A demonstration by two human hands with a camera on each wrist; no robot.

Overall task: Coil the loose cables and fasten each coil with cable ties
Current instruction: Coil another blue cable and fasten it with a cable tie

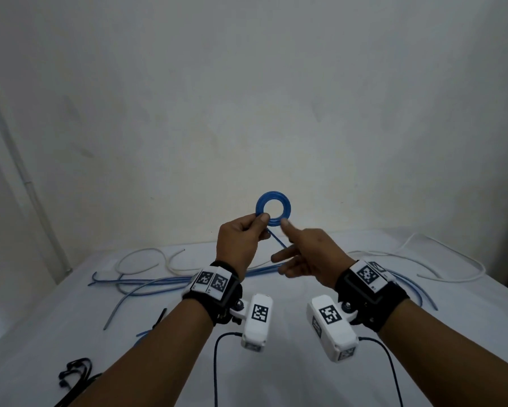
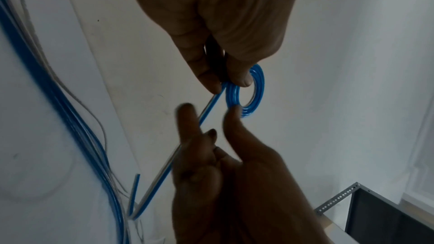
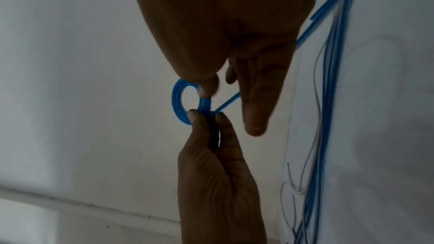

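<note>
Between thumb and forefinger of the left hand, pinched at its near left edge: a small blue coil, several turns wound flat, held upright well above the bench against the pale wall. Touching the coil's lower right edge: the thumb tip of the right hand, its remaining fingers loosely extended, grasping nothing firmly as far as visible. Running from the pinch point down and to the right across the inside of those right fingers: the coil's loose blue tail, dropping toward the bench. Strapped on both wrists: black bands carrying white marker blocks. Spread across the far half of the bench, under and beyond the hands: loose blue cables in long crossing runs, with white cables looping at far left and far right. Lying at the near left edge: a tangled black cable. Visible only in the left wrist view, at the lower right: a perforated metal angle frame
</note>
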